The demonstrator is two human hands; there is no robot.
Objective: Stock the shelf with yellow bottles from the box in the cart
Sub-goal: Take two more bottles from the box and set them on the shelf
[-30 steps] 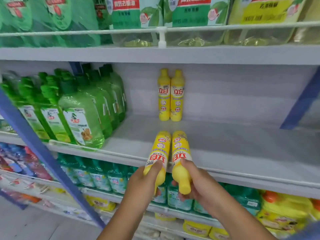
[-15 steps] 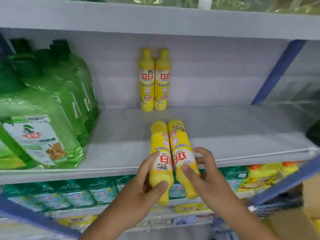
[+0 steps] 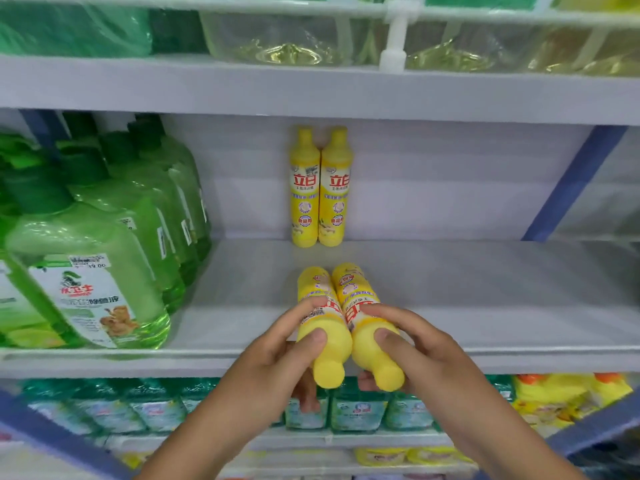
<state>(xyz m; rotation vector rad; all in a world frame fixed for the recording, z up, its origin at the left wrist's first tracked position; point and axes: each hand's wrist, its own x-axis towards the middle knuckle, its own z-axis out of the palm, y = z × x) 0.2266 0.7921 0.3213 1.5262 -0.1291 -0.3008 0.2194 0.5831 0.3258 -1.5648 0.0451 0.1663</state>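
Bottles (image 3: 341, 317) sit further over shelf (image 3: 485, 299) now — hands' grip unchanged.

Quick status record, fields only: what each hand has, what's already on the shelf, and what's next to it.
left hand: grips left held bottle, cap toward the camera
right hand: grips right held bottle, same tilt
held bottles: side by side, bases over the shelf
stocked bottles: two, upright, touching, at the back wall
green bottles: rows at the shelf's left
box and cart: out of view

Four yellow bottles (image 3: 304, 188), two hands (image 3: 273, 362).
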